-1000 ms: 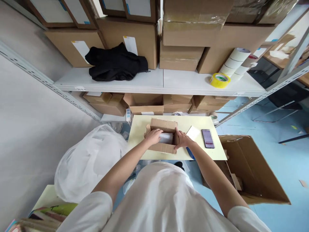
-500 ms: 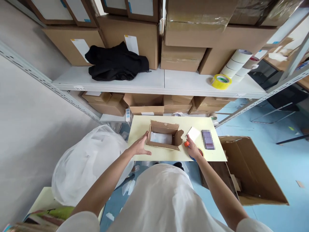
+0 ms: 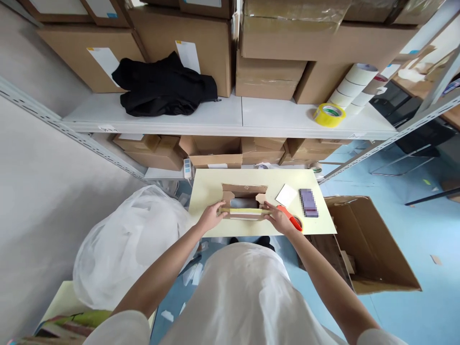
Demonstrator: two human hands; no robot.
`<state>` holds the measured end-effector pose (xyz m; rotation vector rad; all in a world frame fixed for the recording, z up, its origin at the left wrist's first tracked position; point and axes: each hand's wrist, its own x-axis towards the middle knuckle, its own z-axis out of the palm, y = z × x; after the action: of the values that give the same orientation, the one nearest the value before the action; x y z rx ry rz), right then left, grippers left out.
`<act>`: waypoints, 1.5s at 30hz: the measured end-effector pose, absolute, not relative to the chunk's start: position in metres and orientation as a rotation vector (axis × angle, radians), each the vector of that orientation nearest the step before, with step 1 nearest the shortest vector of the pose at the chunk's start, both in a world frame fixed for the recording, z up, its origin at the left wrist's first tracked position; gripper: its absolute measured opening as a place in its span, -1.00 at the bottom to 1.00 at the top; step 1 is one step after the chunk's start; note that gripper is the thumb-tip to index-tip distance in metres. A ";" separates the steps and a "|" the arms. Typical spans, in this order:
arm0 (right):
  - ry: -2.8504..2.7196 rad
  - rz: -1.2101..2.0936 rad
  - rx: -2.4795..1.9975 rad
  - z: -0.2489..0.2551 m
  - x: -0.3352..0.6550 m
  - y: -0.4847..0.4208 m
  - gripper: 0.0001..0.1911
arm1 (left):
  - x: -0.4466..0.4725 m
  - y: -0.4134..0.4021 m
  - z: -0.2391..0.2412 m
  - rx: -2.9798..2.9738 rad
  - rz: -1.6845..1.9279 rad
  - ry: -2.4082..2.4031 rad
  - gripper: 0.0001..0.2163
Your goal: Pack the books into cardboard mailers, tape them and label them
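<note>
A small brown cardboard box (image 3: 245, 188) stands on the pale yellow table (image 3: 201, 187), its top still showing a gap with something whitish inside. My left hand (image 3: 212, 215) grips the left end of the box's near flap, fingers closed on the edge. At the right end of the same flap, my right hand (image 3: 279, 219) pinches it between thumb and fingers. The flap is tilted up, and its side tabs fold inward. Beside my right hand lies an orange tape dispenser (image 3: 289, 217), partly hidden by the wrist.
To the right on the table are a white square card (image 3: 286, 195) and a blurred purple item (image 3: 308, 202). A large open carton (image 3: 377, 249) sits on the floor at right. A white plastic bag (image 3: 125, 244) bulges at left. Shelving (image 3: 201, 125) with boxes rises behind.
My right hand has left the orange tape dispenser and moved left onto the box. My left hand has closed on the box, and its near flap has been lifted.
</note>
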<state>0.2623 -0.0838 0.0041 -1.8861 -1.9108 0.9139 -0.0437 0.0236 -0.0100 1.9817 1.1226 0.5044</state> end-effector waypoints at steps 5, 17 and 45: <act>-1.594 0.798 -1.974 -0.008 0.260 -0.069 -0.51 | -0.033 0.025 -0.021 1.758 0.681 1.326 -0.68; -1.913 0.507 -1.900 0.014 0.271 -0.004 -0.16 | -0.029 0.021 -0.027 2.026 0.709 1.385 -0.81; -1.448 0.459 -2.786 -0.039 0.298 -0.134 -0.54 | 0.002 0.015 -0.019 2.689 0.130 1.093 -0.33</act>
<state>0.2984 -0.1339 -0.0388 -2.7855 -1.4482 0.4591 0.0015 0.0152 -0.0192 2.6885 1.0934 0.1300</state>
